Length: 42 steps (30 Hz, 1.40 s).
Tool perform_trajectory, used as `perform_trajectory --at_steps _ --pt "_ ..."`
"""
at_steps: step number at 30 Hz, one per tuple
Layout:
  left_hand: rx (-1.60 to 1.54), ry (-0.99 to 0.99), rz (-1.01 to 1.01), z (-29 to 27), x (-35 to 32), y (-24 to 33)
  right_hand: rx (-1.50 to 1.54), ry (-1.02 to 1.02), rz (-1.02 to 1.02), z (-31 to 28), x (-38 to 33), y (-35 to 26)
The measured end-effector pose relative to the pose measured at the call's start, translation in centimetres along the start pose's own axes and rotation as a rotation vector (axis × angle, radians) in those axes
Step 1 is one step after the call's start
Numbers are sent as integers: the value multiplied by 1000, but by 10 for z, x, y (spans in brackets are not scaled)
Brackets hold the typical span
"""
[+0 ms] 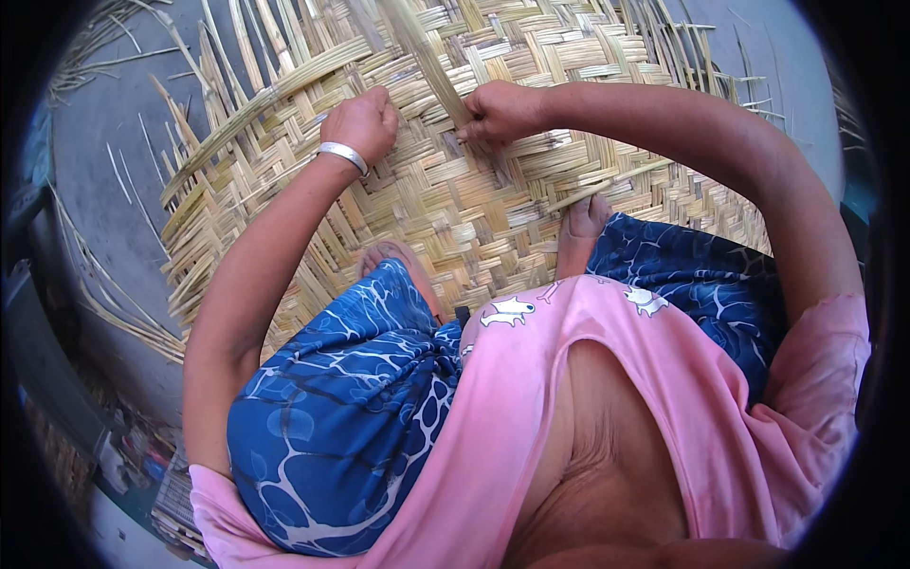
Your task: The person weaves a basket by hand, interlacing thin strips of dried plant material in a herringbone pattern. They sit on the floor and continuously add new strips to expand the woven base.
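A woven mat of flat split-cane strips [455, 218] spreads out under my hands and bare feet. My right hand [505, 112] is closed, with its fingers pinching a long flat strip [427, 62] that rises from the weave toward the top edge. My left hand [362, 123], a silver bangle at its wrist, is curled into a fist low over the mat, left of that strip. Its fingertips are turned away, so what they grip is hidden. Just left of this hand, a long curved strip [270, 100] crosses the loose strip ends.
Unwoven ends [256, 43] stick out along the mat's far and left edges. Loose strips [114, 313] lie on the grey floor [104, 185] at the left. My feet [580, 228] rest on the mat. A short strip [616, 182] lies across the weave near the right foot.
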State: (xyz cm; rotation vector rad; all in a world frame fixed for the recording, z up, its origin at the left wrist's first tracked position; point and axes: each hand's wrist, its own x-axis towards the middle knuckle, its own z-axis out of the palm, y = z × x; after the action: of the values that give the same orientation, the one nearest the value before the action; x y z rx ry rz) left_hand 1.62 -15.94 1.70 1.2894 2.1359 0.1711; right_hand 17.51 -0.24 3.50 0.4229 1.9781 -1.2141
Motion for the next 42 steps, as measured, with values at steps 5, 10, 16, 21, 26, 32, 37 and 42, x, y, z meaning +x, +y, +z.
perform_trajectory --at_steps 5,10,16,21,26,32,37,42 --pt "178 -56 244 -10 1 -6 -89 30 -30 -9 -5 -13" --pt "328 95 396 -1 0 -8 -50 162 -167 -13 8 -32" --pt "160 261 395 15 -2 -21 -111 271 -266 -5 36 -45" --pt "-21 281 270 16 -4 -21 -67 316 -286 2 48 -32" --pt "-338 407 -50 -10 35 -50 75 248 -176 3 52 -45" --pt "-272 91 42 -20 15 -42 187 276 -164 5 55 -42" --pt "-37 5 176 -17 -17 -22 155 341 -229 11 58 -33" --pt "167 42 288 -10 -18 -22 164 395 -250 19 56 -29"
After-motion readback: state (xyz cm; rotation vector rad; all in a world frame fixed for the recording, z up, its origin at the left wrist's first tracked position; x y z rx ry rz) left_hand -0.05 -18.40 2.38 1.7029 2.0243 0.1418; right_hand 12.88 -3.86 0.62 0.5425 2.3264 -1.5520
